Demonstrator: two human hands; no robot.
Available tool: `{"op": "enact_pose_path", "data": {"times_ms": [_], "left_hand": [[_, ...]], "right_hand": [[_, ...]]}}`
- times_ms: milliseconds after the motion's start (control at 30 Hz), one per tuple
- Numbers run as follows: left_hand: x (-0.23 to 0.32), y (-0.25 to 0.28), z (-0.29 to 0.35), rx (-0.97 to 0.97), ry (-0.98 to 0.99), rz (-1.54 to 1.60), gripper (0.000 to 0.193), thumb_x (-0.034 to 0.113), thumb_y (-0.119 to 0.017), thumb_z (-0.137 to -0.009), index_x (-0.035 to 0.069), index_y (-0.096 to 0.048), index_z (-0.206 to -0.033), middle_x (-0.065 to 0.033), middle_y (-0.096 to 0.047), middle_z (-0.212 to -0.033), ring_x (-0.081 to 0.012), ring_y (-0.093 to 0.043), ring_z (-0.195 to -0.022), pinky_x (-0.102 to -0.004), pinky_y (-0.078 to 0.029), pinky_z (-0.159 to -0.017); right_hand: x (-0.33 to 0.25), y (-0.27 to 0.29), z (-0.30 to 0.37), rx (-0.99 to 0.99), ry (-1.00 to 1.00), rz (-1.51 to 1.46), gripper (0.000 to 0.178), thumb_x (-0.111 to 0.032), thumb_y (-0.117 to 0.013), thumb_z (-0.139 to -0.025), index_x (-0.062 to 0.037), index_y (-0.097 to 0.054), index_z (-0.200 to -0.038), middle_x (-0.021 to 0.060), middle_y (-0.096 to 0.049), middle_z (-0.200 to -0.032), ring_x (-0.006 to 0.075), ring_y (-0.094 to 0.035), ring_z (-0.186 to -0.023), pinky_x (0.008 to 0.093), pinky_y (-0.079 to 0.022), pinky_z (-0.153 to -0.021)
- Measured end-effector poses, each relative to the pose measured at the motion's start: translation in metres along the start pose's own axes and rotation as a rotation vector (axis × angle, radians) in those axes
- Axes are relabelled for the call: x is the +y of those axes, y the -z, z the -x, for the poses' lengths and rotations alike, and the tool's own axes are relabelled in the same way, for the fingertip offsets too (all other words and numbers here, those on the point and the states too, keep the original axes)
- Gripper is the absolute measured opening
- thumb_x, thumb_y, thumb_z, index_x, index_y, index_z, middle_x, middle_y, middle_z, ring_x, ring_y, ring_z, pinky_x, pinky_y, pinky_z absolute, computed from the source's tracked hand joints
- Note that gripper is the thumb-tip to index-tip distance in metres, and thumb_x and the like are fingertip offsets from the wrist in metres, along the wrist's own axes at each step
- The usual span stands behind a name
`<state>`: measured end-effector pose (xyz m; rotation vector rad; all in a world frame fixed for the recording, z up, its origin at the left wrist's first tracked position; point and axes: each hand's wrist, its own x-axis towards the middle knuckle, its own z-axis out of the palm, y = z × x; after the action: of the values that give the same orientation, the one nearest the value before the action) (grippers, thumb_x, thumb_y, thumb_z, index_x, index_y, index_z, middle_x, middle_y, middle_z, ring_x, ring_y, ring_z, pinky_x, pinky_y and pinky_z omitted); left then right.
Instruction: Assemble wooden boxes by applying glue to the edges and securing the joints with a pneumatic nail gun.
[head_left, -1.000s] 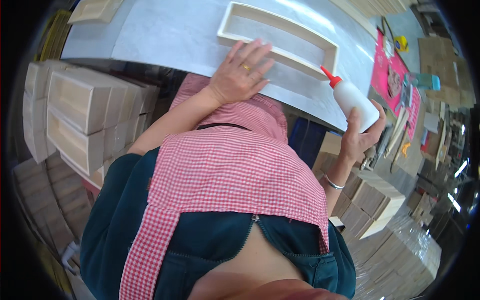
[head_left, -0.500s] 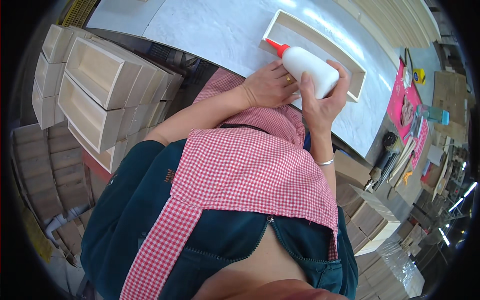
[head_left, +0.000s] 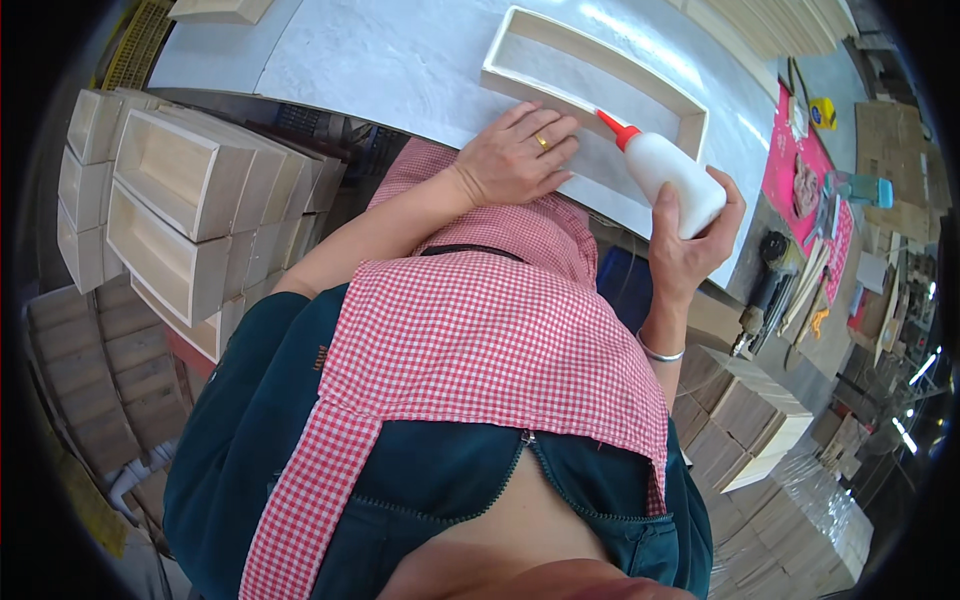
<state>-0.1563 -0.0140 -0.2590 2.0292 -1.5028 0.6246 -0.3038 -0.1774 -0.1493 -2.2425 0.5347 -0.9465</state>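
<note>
My right hand [head_left: 682, 248] is wrapped round a white squeeze bottle [head_left: 672, 178] with a red pointed nozzle. The bottle is tilted, its nozzle tip close to the near side of a shallow rectangular wooden frame [head_left: 604, 52]. That pale frame lies on the worktable, and the tabletop shows inside it. My left hand [head_left: 515, 152], a gold ring on one finger, lies with fingers stretched out at the frame's near side. Its fingertips seem to touch the frame wall, and it holds nothing that I can see.
Wooden boxes [head_left: 165, 170] are stacked at the left beside the grey table [head_left: 380, 60]. Long pale boards [head_left: 770, 25] lie at the far right. Beyond the table's right end are a pink cloth [head_left: 783, 150], a blue-lidded container [head_left: 868, 190] and tools. More boxes [head_left: 750, 415] stand lower right.
My right hand has moved the bottle to the right and nearer, away from my left hand. The frame now appears further left, with my left fingers at its near side.
</note>
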Motion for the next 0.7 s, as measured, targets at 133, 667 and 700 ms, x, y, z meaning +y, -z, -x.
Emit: {"op": "enact_pose_path", "data": {"times_ms": [133, 667, 700], "left_hand": [[0.001, 0.002, -0.001, 0.004, -0.012, -0.009, 0.034, 0.035, -0.063, -0.092, 0.009, -0.065, -0.113, -0.0075, -0.06, -0.13, -0.0221, -0.056, -0.116, -0.0388, -0.038, -0.11], [0.002, 0.005, -0.002, -0.065, 0.01, 0.015, 0.035, 0.032, -0.067, -0.09, 0.008, -0.067, -0.116, -0.0074, -0.059, -0.137, -0.0232, -0.056, -0.119, -0.0407, -0.038, -0.112], [0.003, 0.004, -0.004, -0.06, 0.01, 0.017, 0.035, 0.032, -0.067, -0.09, 0.008, -0.067, -0.115, -0.0076, -0.059, -0.136, -0.0233, -0.056, -0.119, -0.0408, -0.038, -0.111]], "right_hand": [[0.011, 0.023, 0.005, 0.056, -0.033, 0.058, 0.05, -0.014, -0.078, -0.079, -0.0031, -0.056, -0.122, 0.0133, -0.064, -0.106, 0.0243, -0.062, -0.085, 0.0333, -0.051, -0.075], [0.038, 0.079, 0.014, 0.202, -0.166, 0.179, 0.047, -0.015, -0.078, -0.082, -0.0027, -0.056, -0.121, 0.0134, -0.063, -0.106, 0.0231, -0.061, -0.086, 0.0335, -0.051, -0.076], [0.04, 0.081, 0.012, 0.205, -0.17, 0.179, 0.047, -0.015, -0.078, -0.082, -0.0026, -0.056, -0.122, 0.0138, -0.062, -0.107, 0.023, -0.061, -0.086, 0.0336, -0.052, -0.076]]}}
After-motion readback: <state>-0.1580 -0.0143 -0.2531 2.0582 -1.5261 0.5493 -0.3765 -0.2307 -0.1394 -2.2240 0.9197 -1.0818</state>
